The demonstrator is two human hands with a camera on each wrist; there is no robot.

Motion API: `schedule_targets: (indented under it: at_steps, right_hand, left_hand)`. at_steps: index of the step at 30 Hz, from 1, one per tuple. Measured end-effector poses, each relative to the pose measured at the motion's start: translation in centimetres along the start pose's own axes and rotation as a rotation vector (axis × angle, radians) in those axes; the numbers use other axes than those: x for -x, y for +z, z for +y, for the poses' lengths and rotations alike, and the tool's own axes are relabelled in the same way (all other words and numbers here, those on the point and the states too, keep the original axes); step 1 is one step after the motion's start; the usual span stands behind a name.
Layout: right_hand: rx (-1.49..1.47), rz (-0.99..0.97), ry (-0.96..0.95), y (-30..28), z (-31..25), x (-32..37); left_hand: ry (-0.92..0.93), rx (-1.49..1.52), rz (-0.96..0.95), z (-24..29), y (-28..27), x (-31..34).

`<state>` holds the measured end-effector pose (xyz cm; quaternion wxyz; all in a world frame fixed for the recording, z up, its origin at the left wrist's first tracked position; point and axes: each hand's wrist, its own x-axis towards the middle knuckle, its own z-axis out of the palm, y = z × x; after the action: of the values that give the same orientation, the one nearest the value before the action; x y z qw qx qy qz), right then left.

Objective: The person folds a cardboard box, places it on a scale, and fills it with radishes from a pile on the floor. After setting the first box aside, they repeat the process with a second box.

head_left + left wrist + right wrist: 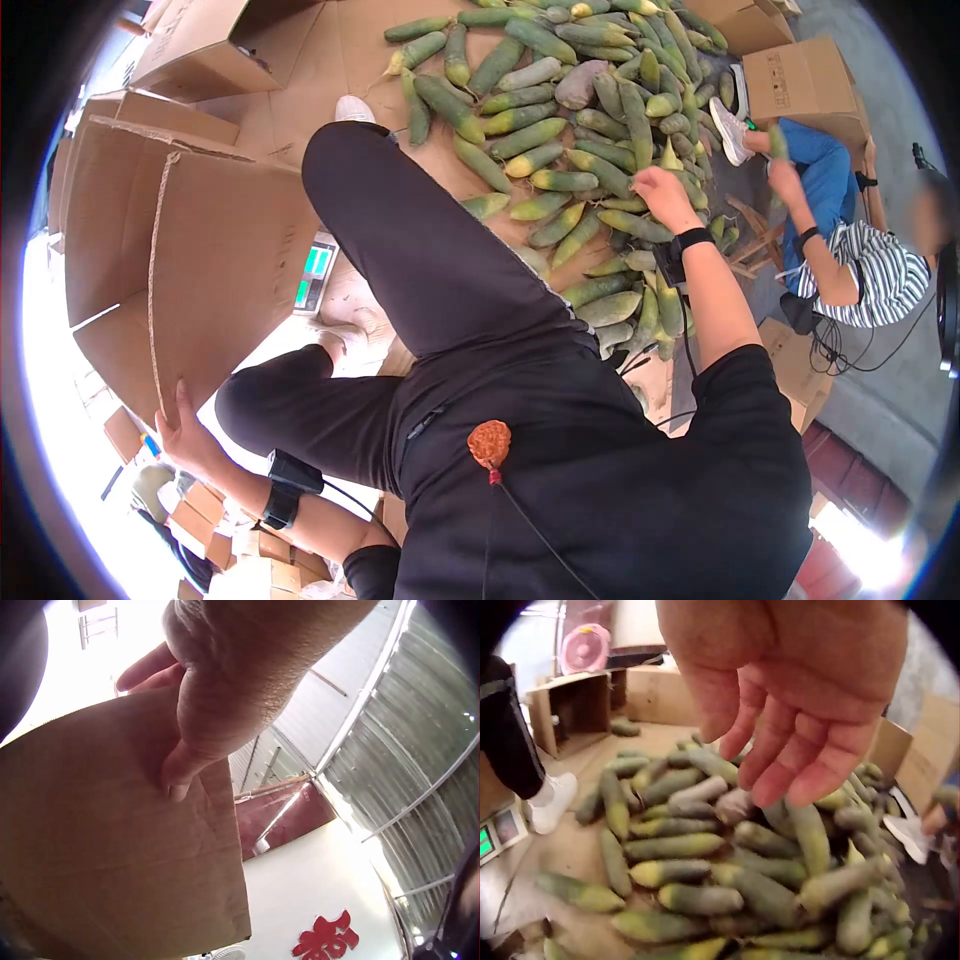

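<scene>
A heap of green radishes (525, 138), with yellowish ends, covers the cardboard sheet on the floor in the head view. Over its near side hangs my right hand (665, 200), fingers loosely bent and nothing in them. The right wrist view has that hand (787, 712) above the radishes (679, 847), fingertips pointing down at them. At the left, my left hand (190, 440) holds the edge of a tall cardboard box (225, 270). In the left wrist view the thumb lies on the near face of its cardboard panel (120, 840), with the other fingers behind the edge.
A scale with a lit green display (313, 270) stands beside the box. Another person in a striped shirt (875, 275) sits at the right, holding a radish (778, 142). More cardboard boxes (800, 80) stand around the heap. My bent leg (420, 240) lies between box and radishes.
</scene>
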<state>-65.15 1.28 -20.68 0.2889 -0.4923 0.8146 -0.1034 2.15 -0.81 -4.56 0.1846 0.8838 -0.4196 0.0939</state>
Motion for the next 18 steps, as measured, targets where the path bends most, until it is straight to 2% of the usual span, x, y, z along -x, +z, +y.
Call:
schedule_targets:
  at_steps: [1,3,5,7,8,11,13,17,18]
  right_hand:
    - [0.096,0.026,0.087,0.3,2.8,0.4]
    - [0.232,0.064,0.193,0.9,7.7,1.4]
    - [0.316,0.036,0.273,0.7,9.9,2.9]
    - [0.392,-0.095,0.378,0.5,10.8,3.9]
    - [0.436,-0.049,0.399,0.8,11.3,5.0]
    - [0.466,-0.118,0.417,2.9,16.1,6.7]
    - [0.359,-0.018,0.528,3.9,17.6,7.8]
    - [0.324,0.016,0.613,6.5,18.6,8.5]
    - [0.345,-0.061,0.664,6.6,17.7,8.2]
  left_hand:
    - [-0.002,0.094,-0.092,0.5,-0.5,0.1]
    - [0.009,0.060,-0.091,0.6,-0.7,0.1]
    - [0.016,0.023,-0.088,0.6,-0.7,0.0]
    - [0.047,-0.030,-0.065,0.5,-0.7,0.0]
    - [0.048,-0.033,-0.064,0.3,-0.6,-0.1]
    - [0.008,0.062,-0.077,-0.1,-0.3,-0.3]
    - [-0.028,0.056,-0.083,0.1,-0.4,-0.2]
    - [-0.055,0.193,-0.080,-0.7,-0.1,-0.3]
    - [-0.060,0.198,-0.137,-0.7,-0.3,-0.4]
